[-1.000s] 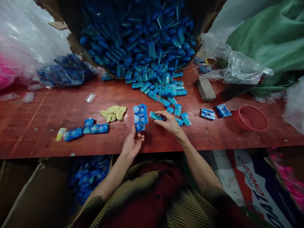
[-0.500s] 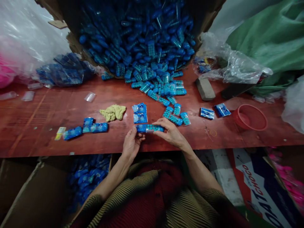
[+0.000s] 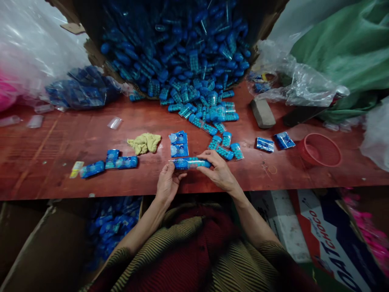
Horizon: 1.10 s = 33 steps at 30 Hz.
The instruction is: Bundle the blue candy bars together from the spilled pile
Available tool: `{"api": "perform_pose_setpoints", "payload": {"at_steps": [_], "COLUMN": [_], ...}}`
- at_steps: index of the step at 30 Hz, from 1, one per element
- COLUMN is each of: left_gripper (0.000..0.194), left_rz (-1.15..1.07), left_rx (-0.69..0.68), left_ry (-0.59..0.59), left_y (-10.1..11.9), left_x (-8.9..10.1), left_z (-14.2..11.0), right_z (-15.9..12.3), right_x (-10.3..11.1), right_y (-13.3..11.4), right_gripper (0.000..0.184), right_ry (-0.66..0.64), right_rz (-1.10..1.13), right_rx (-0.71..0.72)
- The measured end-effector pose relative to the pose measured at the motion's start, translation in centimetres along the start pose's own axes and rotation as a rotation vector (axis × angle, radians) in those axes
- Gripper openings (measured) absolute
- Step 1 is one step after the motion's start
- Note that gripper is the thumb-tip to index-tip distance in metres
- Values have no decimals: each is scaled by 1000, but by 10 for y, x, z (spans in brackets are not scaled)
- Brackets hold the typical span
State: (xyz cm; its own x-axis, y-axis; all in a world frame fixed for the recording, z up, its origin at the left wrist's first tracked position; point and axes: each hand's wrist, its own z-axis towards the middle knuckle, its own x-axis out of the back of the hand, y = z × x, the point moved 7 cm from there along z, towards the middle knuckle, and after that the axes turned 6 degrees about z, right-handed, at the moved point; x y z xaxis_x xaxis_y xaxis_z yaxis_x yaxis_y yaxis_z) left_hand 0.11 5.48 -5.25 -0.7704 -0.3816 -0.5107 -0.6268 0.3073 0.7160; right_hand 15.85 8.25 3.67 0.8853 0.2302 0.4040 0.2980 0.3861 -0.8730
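Note:
My left hand (image 3: 168, 182) is closed on the left end of a blue printed sleeve (image 3: 180, 163), near the table's front edge. My right hand (image 3: 219, 172) grips the right end of a small clear bottle of blue beads (image 3: 198, 163), whose left end meets the sleeve. How far the bottle sits inside the sleeve I cannot tell. Just beyond lie flat blue printed sleeves (image 3: 179, 144). Several more bead bottles (image 3: 226, 140) lie loose past my right hand. To the left are several blue wrapped pieces (image 3: 127, 162) and a crumpled yellow cloth (image 3: 145, 143).
A big carton (image 3: 91, 52) at the back spills bead bottles onto the red table (image 3: 146, 117). On the right stand a grey block (image 3: 262, 114), two stacks of blue sleeves (image 3: 285, 140) and a red basket (image 3: 320, 150). A bag of blue packets (image 3: 83, 89) lies back left.
My right hand has brought the bottle left and nearer to the sleeve in my left hand. That sleeve has come away from the flat ones. Over the last half second little has moved.

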Motion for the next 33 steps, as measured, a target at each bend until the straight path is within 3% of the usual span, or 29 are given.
{"api": "perform_pose_setpoints", "payload": {"at_steps": [12, 22, 27, 33], "left_gripper": [41, 17, 5, 23], "left_rz": [12, -91, -58, -12], "left_rx": [-17, 136, 282, 326], "left_ry": [26, 11, 56, -236], "left_y": [2, -11, -10, -7], "left_x": [-1, -16, -12, -22], "left_z": [-2, -4, 0, 1], "right_z": [-7, -25, -22, -21], "right_x": [-5, -43, -42, -44], "right_y": [7, 26, 29, 48], "right_gripper": [24, 30, 27, 50], "right_ry": [104, 178, 57, -40], "right_rz": [97, -15, 321, 807], "right_rx": [-76, -59, -140, -380]}}
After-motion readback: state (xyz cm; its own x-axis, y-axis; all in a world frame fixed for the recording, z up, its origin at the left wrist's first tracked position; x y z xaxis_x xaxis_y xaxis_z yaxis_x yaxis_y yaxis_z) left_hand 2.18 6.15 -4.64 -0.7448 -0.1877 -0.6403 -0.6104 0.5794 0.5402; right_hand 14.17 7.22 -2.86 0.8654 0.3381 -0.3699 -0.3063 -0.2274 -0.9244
